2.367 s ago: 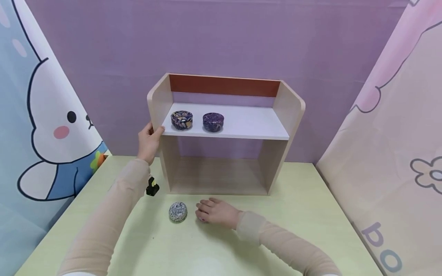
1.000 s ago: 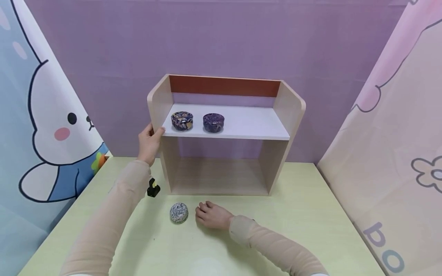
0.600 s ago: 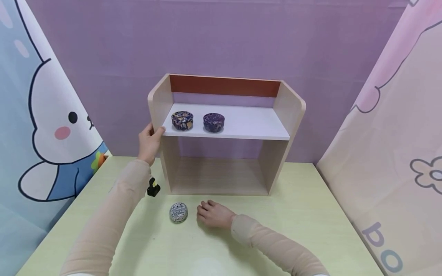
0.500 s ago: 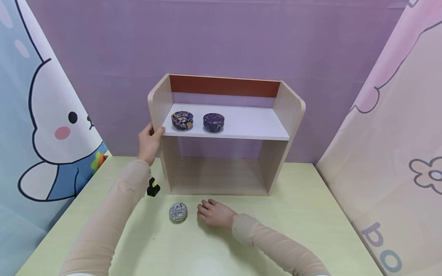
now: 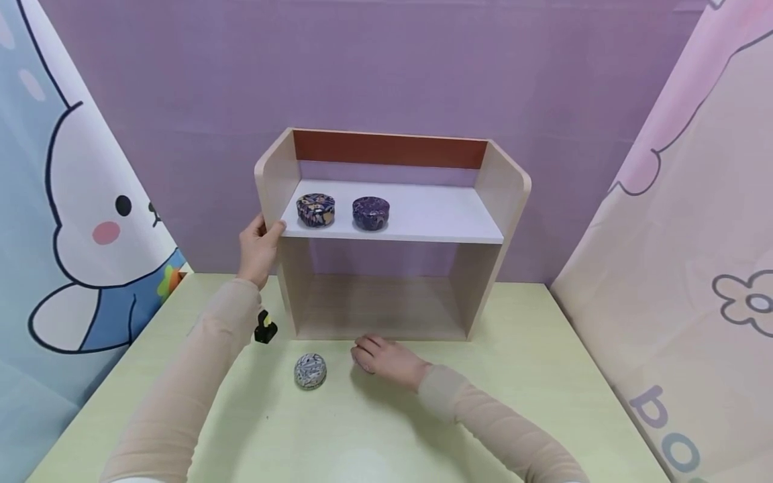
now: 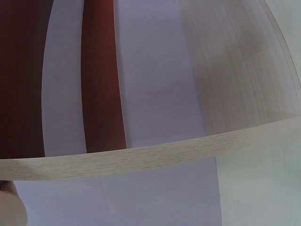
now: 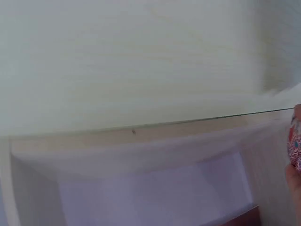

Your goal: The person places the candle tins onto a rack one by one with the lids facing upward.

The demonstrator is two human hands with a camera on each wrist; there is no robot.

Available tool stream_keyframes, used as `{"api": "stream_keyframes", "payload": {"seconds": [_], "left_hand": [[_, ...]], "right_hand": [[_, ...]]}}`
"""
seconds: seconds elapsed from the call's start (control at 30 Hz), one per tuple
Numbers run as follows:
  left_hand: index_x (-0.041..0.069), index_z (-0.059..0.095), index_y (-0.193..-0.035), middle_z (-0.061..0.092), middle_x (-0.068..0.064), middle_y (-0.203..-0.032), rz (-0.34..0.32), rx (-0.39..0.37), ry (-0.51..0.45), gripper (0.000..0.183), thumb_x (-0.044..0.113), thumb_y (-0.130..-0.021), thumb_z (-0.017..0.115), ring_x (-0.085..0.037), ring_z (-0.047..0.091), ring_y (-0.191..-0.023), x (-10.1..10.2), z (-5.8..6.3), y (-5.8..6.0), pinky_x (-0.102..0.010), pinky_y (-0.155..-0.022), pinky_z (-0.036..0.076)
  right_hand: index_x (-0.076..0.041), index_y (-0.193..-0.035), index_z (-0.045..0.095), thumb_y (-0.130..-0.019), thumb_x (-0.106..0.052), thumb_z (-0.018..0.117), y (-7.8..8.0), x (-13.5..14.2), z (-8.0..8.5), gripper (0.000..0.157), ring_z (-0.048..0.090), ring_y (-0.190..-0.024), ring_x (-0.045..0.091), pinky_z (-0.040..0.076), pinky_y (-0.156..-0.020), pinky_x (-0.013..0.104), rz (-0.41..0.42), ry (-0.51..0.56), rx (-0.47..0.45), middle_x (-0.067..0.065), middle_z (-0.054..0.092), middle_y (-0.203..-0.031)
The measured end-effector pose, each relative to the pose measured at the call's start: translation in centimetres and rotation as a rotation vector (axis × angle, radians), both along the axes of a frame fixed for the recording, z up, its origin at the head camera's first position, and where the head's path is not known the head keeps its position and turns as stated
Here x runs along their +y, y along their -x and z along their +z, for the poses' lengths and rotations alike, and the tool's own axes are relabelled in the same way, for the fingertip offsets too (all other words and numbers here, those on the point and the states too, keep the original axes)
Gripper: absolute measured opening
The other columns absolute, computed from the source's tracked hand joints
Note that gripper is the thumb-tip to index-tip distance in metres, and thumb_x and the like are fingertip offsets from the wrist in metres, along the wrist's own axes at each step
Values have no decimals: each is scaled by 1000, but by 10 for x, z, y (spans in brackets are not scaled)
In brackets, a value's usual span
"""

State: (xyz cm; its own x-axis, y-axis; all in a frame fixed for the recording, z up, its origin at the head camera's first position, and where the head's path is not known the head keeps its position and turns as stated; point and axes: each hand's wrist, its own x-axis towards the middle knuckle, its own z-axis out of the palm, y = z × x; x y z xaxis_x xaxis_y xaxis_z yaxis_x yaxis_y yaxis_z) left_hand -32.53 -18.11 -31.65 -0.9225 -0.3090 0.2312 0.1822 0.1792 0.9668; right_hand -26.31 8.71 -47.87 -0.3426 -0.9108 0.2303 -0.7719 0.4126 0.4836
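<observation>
Pale wood forms the shelf unit [image 5: 506,184], which stands toward the far edge of the table surface [image 5: 338,436]. The left hand [image 5: 258,251] pinches its left side panel, thumb near the left front corner of the white board [image 5: 435,215]. What changes is the right hand [image 5: 392,361]: compared with half a second ago, it is farther from the surface's near edge and closer to the unit's bottom front edge. It pinches a red-patterned tin [image 7: 295,143], seen at the margin of the right wrist view. The tin seems lifted off the surface, though fingers cover much of it in the head view, so any gap is hard to tell. A grey-and-white tin [image 5: 311,371] lies on the surface, just before the unit's lower left front corner, touched by neither hand. A blue-and-gold tin [image 5: 316,210] and a purple tin [image 5: 371,213] sit apart on the white board, toward its left front corner. Judging by this, the red-patterned tin is being carried, with only the grey-and-white one left lying on the surface.
</observation>
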Motion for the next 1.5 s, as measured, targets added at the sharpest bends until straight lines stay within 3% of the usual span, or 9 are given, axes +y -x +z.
{"api": "stream_keyframes", "payload": {"seconds": [0.17, 0.3, 0.57, 0.73, 1.03, 1.2, 1.5], "left_hand": [[14, 46, -134, 49, -11, -131, 4, 8, 1, 46, 30, -91, 49, -18, 44, -110, 0, 0, 0, -39, -99, 36], [14, 50, -131, 51, -11, -126, 15, 15, -4, 44, 31, -90, 52, -17, 45, -106, 0, 1, 0, -37, -96, 37], [14, 49, -132, 50, -9, -127, 19, 0, -7, 44, 29, -91, 49, -16, 44, -107, 1, 0, 3, -39, -98, 36], [14, 49, -132, 51, -7, -123, 24, -6, -3, 44, 29, -90, 50, -14, 44, -104, 1, -1, 3, -35, -95, 36], [13, 50, -130, 52, -5, -118, 30, 0, -13, 43, 28, -90, 50, -13, 43, -101, 0, -2, 4, -31, -90, 37], [13, 50, -130, 52, -5, -118, 31, -4, -16, 43, 28, -90, 50, -13, 43, -101, 1, 0, 3, -30, -89, 37], [15, 48, -133, 49, -7, -126, 17, -16, -17, 44, 30, -91, 49, -16, 42, -107, 1, -1, 3, -36, -96, 36]], "right_hand": [[-8, -129, 44, -74, -8, 72, 2, 6, 3, 61, 47, -119, 23, 43, -95, 29, -94, 187, -347, 9, 47, -129], [-8, -129, 44, -73, -8, 72, 2, 8, 2, 63, 49, -116, 24, 44, -94, 31, -192, 344, -583, 10, 47, -129], [-11, -124, 45, -69, -7, 75, 2, 11, -4, 63, 55, -101, 18, 47, -85, 27, -333, 631, -910, 4, 55, -114], [-7, -122, 44, -65, -5, 77, 3, 13, -5, 66, 56, -100, 23, 48, -84, 33, -349, 800, -1059, 10, 56, -112], [-4, -122, 43, -65, -6, 80, 6, 20, -2, 68, 50, -112, 33, 41, -96, 44, -318, 1092, -1321, 16, 51, -122], [-1, -124, 42, -64, -1, 79, 5, 22, 3, 70, 50, -113, 32, 39, -98, 42, -310, 1153, -1378, 17, 51, -122], [3, -124, 42, -65, 2, 76, -11, 23, 31, 68, 52, -110, 30, 41, -97, 37, -303, 1193, -1407, 19, 52, -121]]}}
